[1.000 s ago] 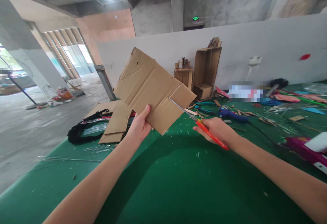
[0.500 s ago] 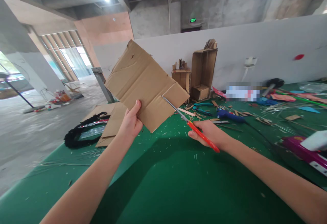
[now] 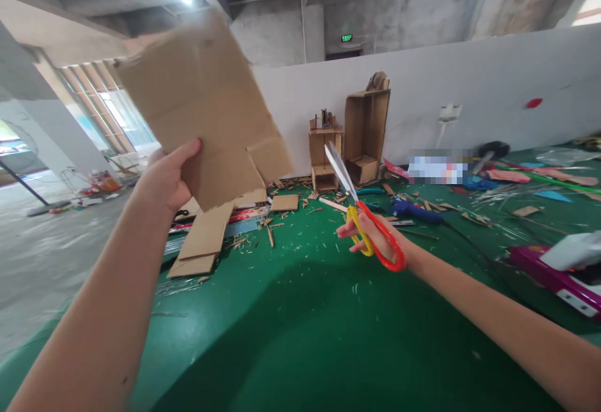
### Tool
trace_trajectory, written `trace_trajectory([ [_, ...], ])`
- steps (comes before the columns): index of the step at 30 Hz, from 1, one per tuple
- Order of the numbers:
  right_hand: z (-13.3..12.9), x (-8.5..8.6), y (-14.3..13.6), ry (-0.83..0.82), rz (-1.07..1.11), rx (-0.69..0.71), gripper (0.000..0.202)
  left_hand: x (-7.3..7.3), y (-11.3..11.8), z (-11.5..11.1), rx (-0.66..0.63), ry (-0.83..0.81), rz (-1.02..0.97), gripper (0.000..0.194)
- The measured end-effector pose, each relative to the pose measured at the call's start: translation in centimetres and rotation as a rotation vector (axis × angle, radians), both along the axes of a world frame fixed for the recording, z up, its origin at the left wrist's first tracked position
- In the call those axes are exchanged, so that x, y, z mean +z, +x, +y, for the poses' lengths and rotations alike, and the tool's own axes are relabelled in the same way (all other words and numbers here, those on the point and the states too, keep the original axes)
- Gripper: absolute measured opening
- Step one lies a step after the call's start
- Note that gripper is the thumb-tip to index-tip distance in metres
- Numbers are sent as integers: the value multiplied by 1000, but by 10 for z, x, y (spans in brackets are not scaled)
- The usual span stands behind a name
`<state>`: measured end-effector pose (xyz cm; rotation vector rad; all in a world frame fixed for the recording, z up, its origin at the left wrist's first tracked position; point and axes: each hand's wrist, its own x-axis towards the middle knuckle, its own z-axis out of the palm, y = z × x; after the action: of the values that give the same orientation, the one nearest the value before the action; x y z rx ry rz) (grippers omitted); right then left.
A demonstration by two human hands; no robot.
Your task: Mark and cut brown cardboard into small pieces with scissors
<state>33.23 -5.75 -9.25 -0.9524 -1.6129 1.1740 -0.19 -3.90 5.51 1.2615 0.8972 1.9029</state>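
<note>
My left hand (image 3: 171,177) grips a brown cardboard sheet (image 3: 201,105) near its lower left edge and holds it up in the air, thumb on the near face. A cut runs in from the sheet's lower right side, and the flap there sits slightly out of line. My right hand (image 3: 370,233) has its fingers through the red and yellow handles of a pair of scissors (image 3: 345,174). The blades point up and left, apart from the cardboard. Below the sheet, more cardboard pieces (image 3: 201,240) lie on the green table (image 3: 291,318).
Behind stand a tall cardboard box (image 3: 369,133) and a smaller cardboard structure (image 3: 325,158). Scraps litter the table around a blue glue gun (image 3: 417,211) with a cord. At right sits a purple power strip (image 3: 554,277). A white partition (image 3: 422,96) borders the table's far side.
The cardboard sheet has moved left and up with my left hand, away from the scissors, and has turned. The scissors have rolled so both handles show, with the blades now clear of the sheet.
</note>
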Motion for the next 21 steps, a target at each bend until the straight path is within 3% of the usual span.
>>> trace_trajectory([
  [3,-3,6,-6,-70,214,8,54,1,14,-13,-141,-267,392,38],
  [6,-7,15,-11,-84,319,-42,49,-6,35,-16,-327,-482,642,50],
  [10,-5,16,-14,-42,314,-225,35,-24,58,-10,-576,-585,729,55],
  [13,0,12,-13,-33,351,-239,31,-43,67,-7,-657,-601,695,54],
  [15,2,11,-13,-54,385,-219,31,-57,70,-6,-575,-570,681,48],
  [19,8,9,-11,-6,405,-339,26,-81,70,-3,-119,-414,626,37],
  [21,13,8,-9,30,401,-402,25,-89,66,-1,13,-366,515,34],
])
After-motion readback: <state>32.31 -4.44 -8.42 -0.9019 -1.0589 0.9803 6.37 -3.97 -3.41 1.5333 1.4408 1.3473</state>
